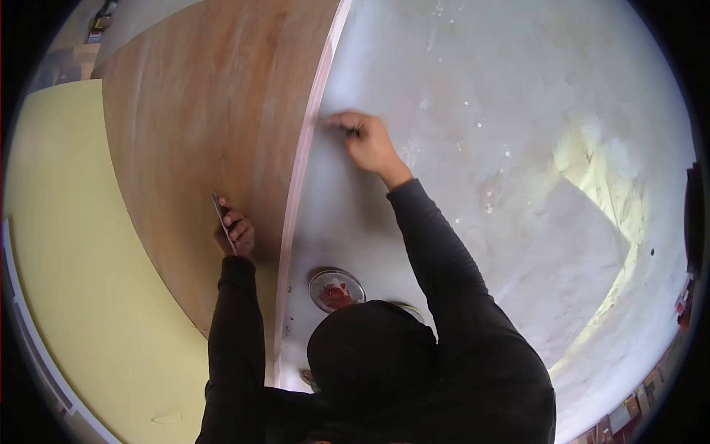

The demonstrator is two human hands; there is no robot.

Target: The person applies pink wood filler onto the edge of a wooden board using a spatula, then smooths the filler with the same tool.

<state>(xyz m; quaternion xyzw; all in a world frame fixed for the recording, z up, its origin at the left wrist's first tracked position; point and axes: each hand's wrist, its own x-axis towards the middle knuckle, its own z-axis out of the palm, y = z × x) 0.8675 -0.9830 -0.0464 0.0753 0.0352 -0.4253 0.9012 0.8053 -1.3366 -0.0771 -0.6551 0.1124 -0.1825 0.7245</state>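
Observation:
My left hand [238, 231] is closed round a thin flat blade-like tool [224, 220], held above the brown wood-grain panel [200, 96]. My right hand [367, 140] is over the grey surface, its fingertips close to the pale pinkish edge strip [305, 148] of the panel. Its fingers are bent and pressed together; whatever they may hold is too small and blurred to make out. A round lid or tin [337, 290] with red and white material in it lies on the grey surface, right of the strip.
A pale yellow sheet [66, 222] lies at the left, under the brown panel's edge. The grey surface [473, 89] has white specks and a yellowish patch [603, 177] at the right. Small items stand at the top left and far lower right.

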